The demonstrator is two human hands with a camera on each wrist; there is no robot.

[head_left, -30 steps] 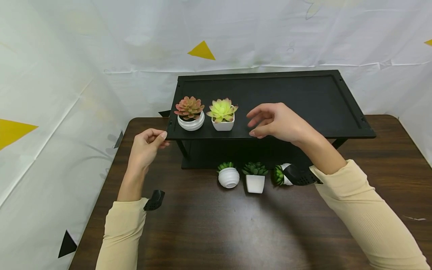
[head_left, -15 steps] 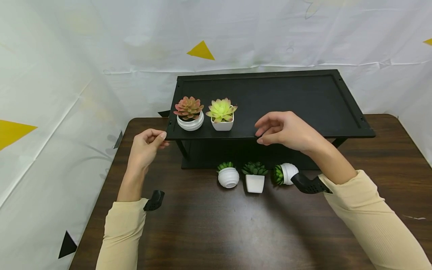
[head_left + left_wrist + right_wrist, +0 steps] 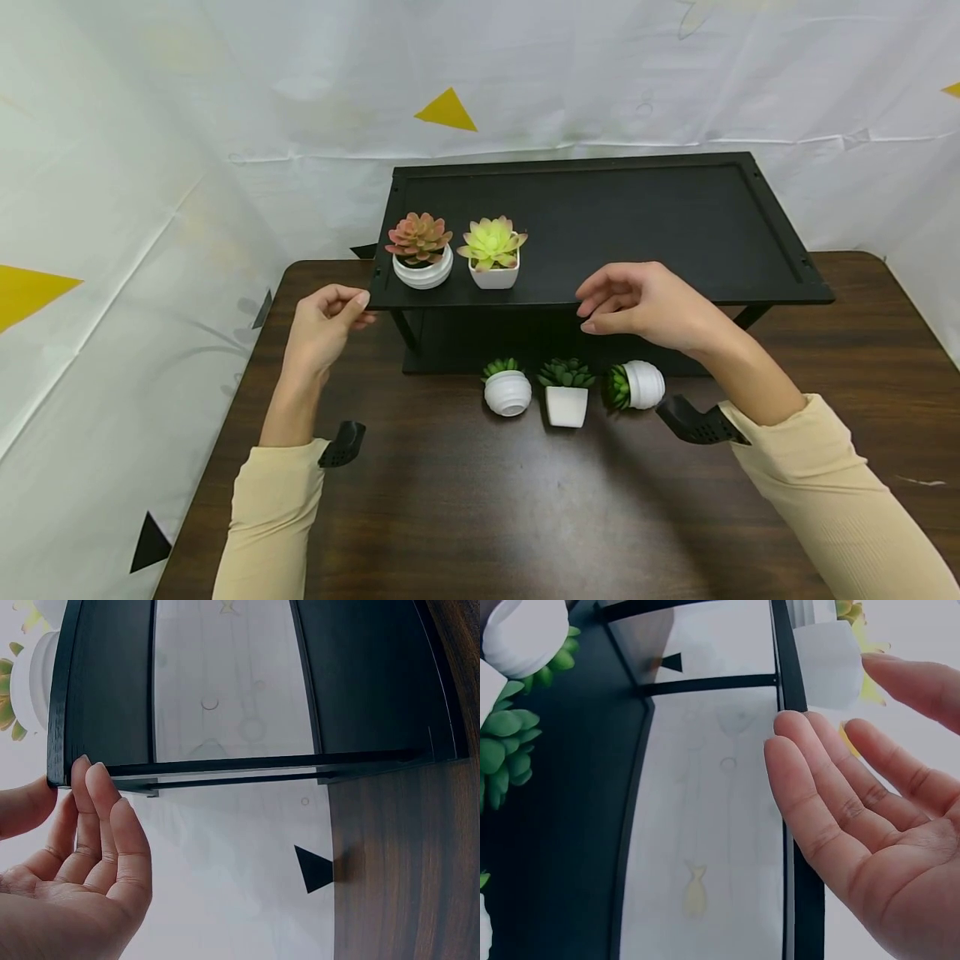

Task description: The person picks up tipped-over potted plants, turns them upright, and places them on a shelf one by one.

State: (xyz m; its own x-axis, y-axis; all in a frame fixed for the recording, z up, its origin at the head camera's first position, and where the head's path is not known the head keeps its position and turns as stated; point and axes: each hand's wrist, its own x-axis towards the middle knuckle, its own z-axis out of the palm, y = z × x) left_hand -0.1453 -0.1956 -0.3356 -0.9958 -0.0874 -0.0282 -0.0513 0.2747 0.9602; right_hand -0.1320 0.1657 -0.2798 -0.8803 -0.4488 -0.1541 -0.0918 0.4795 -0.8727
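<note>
A black two-tier shelf (image 3: pixel 645 225) stands on the table, and my left hand (image 3: pixel 324 329) pinches its front left corner. In the left wrist view the thumb is over the top board and the fingertips (image 3: pixel 97 780) are under it. My right hand (image 3: pixel 648 308) hovers at the front edge of the top board with loosely bent fingers and nothing in them. On the top board, at its left end, sit a reddish succulent in a round white pot (image 3: pixel 423 271) and a yellow-green succulent in a square white pot (image 3: pixel 495 271).
Before the shelf, on the dark wooden table (image 3: pixel 480 508), lie a tipped round-potted succulent (image 3: pixel 508 393), a square-potted one (image 3: pixel 567 406) and another round-potted one on its side (image 3: pixel 643 385). A white curtain (image 3: pixel 300 83) hangs behind and at the left.
My right hand has drawn back from the top board, moving right and toward me. The left hand stays at the corner, and the plants keep their places.
</note>
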